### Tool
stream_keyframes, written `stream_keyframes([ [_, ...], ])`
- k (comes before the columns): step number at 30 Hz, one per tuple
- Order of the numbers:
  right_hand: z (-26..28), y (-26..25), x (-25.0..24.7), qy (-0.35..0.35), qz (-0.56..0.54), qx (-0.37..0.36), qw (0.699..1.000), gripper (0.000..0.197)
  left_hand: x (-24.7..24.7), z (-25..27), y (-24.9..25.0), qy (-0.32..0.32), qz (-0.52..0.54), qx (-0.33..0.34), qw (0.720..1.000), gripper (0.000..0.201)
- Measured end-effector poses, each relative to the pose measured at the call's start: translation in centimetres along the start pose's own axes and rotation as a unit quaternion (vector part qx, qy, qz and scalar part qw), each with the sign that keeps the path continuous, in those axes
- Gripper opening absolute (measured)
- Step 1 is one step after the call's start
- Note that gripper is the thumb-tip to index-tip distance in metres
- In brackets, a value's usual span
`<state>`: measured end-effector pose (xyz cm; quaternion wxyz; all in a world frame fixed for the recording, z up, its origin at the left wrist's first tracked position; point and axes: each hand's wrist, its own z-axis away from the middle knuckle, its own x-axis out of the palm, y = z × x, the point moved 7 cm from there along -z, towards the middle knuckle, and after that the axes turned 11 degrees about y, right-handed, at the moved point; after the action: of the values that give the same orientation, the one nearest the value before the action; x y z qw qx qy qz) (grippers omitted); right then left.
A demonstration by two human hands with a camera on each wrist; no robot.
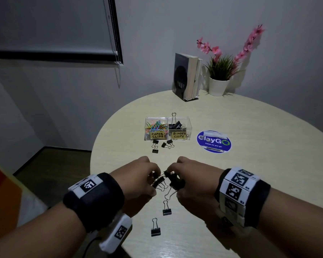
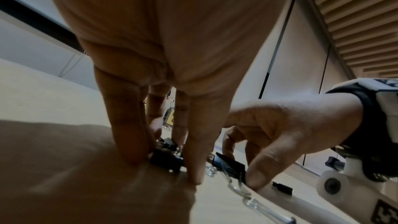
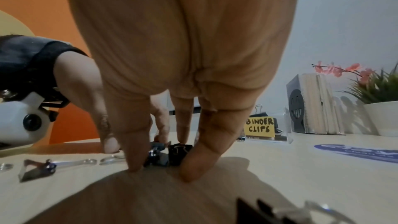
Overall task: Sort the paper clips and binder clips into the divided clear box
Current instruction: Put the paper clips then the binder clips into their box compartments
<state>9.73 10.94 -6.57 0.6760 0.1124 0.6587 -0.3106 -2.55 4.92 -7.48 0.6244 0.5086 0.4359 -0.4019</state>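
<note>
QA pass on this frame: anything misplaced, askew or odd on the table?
Nothing damaged or mis-sorted. One binder clip stands with its handle poking above the box's BINDER CLIPS side. Loose binder clips lie unsorted before the box, two more near the hands. Left hand and right hand grip clips.

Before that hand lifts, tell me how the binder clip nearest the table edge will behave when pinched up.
The binder clip is probably rigid and light. Its wire handles lie flat and may swing when lifted. The flat-sided black body shouldn't roll on the table, though glossy metal could slip.
</note>
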Motion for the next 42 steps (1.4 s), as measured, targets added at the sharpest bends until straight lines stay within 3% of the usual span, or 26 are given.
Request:
stream_keyframes([
  [6, -0.3, -0.3, -0.4, 0.034, 0.019, -0.003, 0.999, 0.03, 0.0, 0.0, 0.6, 0.012, -0.006, 0.003, 1.0, 0.031],
  [11, -0.2, -0.5, -0.6, 0.063, 0.031, 0.013, 0.997, 0.027, 0.1, -0.2, 1.4, 0.019, -0.024, -0.008, 0.999, 0.027],
  [15, -0.7, -0.6, -0.7, 0.041, 0.043, -0.004, 0.998, 0.028, 0.0, -0.7, 1.3, 0.03, -0.002, -0.019, 0.999, 0.024],
  [19, -0.8, 0.2, -0.8, 0.031, 0.005, 0.01, 0.999, 0.027, -0.3, -1.1, 0.7, 0.047, 0.048, -0.034, 0.997, 0.017],
  [24, -1.0, 3.3, -2.0, 0.069, -0.112, 0.1, 0.986, 0.019, -1.9, -1.8, 0.0, 0.049, 0.209, -0.074, 0.974, 0.013],
  [28, -1.6, 5.5, -3.6, 0.096, -0.236, 0.148, 0.956, 0.017, -4.8, -4.0, 0.4, 0.076, 0.323, -0.087, 0.939, 0.014],
  [32, -2.5, 7.0, -5.5, 0.124, -0.404, 0.188, 0.887, 0.017, -8.3, -8.1, 0.7, 0.136, 0.349, -0.085, 0.923, 0.013],
  [36, -4.0, 7.8, -8.3, 0.142, -0.51, 0.188, 0.827, 0.02, -10.5, -12.7, 1.5, 0.208, 0.289, -0.08, 0.931, 0.012],
  [39, -5.4, 8.6, -10.4, 0.175, -0.529, 0.185, 0.809, 0.019, -10.9, -15.2, 2.3, 0.265, 0.213, -0.083, 0.937, 0.012],
  [42, -6.8, 9.3, -11.7, 0.2, -0.522, 0.183, 0.809, 0.019, -10.1, -17.4, 3.0, 0.27, 0.154, -0.075, 0.948, 0.014],
])
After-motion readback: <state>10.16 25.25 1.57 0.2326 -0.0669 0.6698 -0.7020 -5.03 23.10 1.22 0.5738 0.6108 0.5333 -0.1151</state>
